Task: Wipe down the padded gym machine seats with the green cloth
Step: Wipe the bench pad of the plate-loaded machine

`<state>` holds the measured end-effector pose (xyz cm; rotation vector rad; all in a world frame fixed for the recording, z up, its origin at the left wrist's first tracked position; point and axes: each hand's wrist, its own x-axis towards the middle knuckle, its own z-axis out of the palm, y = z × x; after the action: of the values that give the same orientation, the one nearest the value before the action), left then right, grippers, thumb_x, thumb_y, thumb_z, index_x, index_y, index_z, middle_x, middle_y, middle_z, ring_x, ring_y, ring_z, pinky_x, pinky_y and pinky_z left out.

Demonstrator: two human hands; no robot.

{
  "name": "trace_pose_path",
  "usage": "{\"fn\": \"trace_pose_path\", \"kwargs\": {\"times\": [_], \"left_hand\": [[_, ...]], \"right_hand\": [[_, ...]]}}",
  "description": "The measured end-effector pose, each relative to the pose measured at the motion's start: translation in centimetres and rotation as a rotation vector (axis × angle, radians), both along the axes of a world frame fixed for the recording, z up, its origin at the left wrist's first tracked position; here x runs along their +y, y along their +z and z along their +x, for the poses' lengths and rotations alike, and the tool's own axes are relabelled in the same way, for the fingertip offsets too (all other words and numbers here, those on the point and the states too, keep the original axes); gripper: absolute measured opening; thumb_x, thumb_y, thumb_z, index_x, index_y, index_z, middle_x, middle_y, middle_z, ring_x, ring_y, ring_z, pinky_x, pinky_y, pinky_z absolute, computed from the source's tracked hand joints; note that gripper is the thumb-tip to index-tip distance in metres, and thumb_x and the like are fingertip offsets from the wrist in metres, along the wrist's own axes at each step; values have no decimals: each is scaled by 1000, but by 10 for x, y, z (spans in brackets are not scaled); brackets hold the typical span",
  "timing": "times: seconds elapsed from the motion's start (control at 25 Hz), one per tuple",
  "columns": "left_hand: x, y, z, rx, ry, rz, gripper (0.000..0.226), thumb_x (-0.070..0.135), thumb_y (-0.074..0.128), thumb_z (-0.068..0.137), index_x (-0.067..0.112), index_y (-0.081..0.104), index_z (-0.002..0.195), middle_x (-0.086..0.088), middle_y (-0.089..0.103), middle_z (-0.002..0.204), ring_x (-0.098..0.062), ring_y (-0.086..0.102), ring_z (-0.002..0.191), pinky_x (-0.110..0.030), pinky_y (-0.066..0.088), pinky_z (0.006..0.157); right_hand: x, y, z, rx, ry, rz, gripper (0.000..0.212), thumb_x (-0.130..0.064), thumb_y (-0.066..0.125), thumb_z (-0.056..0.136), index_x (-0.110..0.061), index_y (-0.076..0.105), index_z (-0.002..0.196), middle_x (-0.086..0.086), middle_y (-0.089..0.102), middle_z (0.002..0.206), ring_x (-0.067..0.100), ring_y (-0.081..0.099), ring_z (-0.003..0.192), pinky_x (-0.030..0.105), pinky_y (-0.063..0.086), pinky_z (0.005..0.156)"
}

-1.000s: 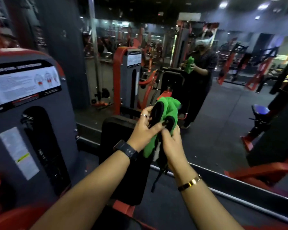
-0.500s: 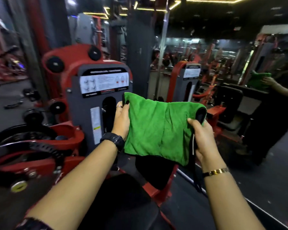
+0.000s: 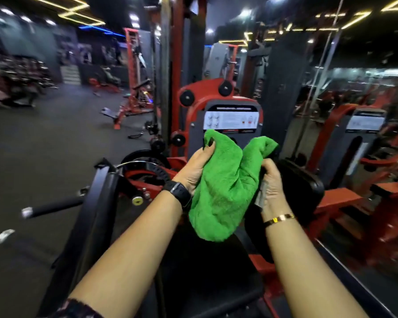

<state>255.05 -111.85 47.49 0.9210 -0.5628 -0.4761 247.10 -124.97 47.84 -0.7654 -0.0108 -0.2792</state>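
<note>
Both hands on the green fluffy microfibre cloth (image 3: 223,187), held in the air in front of me. Left hand (image 3: 197,167) pinches the top left corner. The thumb lies over the front face with its dark nail showing; the other fingers are hidden behind the fabric. Right hand (image 3: 270,180) has its fingers curled tight round the bunched right fold.

The cloth dips in a V between the two hands and hangs below wrist level as a loose rounded flap. It hangs above the black padded seat cushion (image 3: 205,271) at the bottom of view, apart from it. A second black rounded vinyl pad (image 3: 303,182) sits just behind my right hand. I cannot tell whether the cloth touches that pad, because the hand blocks it.

Pale grey scrap (image 3: 260,197) under my right palm, probably a tag, too blurred to be sure. Black wristwatch (image 3: 179,193) on the left wrist, thin gold bracelet (image 3: 279,218) on the right.

Straight ahead is a red and grey weight machine (image 3: 193,106) with a white instruction placard (image 3: 231,120). The cloth's top edge overlaps the placard's lower edge in view. Left of my arm are a black padded lever arm (image 3: 97,214) and a black bar handle with chrome end cap (image 3: 51,206). Mirror wall (image 3: 354,99) on the right.
</note>
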Motion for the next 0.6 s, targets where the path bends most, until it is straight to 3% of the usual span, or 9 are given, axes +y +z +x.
{"fn": "trace_pose_path", "kwargs": {"times": [0.08,0.16,0.28,0.36,0.44,0.52,0.6], "left_hand": [[14,18,-18,-89,172,12,40,43,71,69,12,59,92,4,71,74,-8,66,69,-24,56,68],[34,26,-29,-138,342,-28,44,45,75,62,16,60,92,4,71,77,-9,66,71,-26,56,72],[69,21,-39,-123,573,-107,30,39,70,76,17,62,96,-3,70,87,-17,65,80,-38,52,85],[95,19,-57,-99,779,-108,19,30,60,87,15,60,98,-1,71,84,-14,67,76,-31,56,77],[123,16,-85,-69,1008,-98,14,23,52,94,14,59,101,0,70,85,-12,66,76,-27,56,72],[155,7,-125,-27,1233,-72,11,23,51,95,17,59,101,-1,68,90,-11,66,78,-26,56,75],[187,-4,-152,-2,1381,-43,16,25,51,95,16,56,107,-4,66,97,-16,64,85,-33,54,83]], "right_hand": [[27,2,12,-31,149,21,20,-23,65,71,-7,76,75,8,74,83,18,71,79,31,59,74],[48,3,24,-57,292,44,36,-26,80,57,-5,75,87,11,73,92,21,70,87,35,57,82],[73,2,37,-7,391,-30,45,-28,64,75,0,66,109,16,69,103,28,66,97,42,54,88],[93,-1,48,19,409,-65,49,-22,56,82,3,54,124,21,63,114,33,62,104,49,50,94],[119,3,47,-21,424,-167,34,-16,51,86,0,60,114,14,68,98,28,67,89,43,54,85],[155,1,30,-65,478,-245,18,-14,47,89,-8,63,94,3,72,77,18,68,74,31,55,71],[180,4,14,-84,442,-284,13,-14,47,92,-13,60,89,-4,71,69,10,68,67,24,53,61]]}}
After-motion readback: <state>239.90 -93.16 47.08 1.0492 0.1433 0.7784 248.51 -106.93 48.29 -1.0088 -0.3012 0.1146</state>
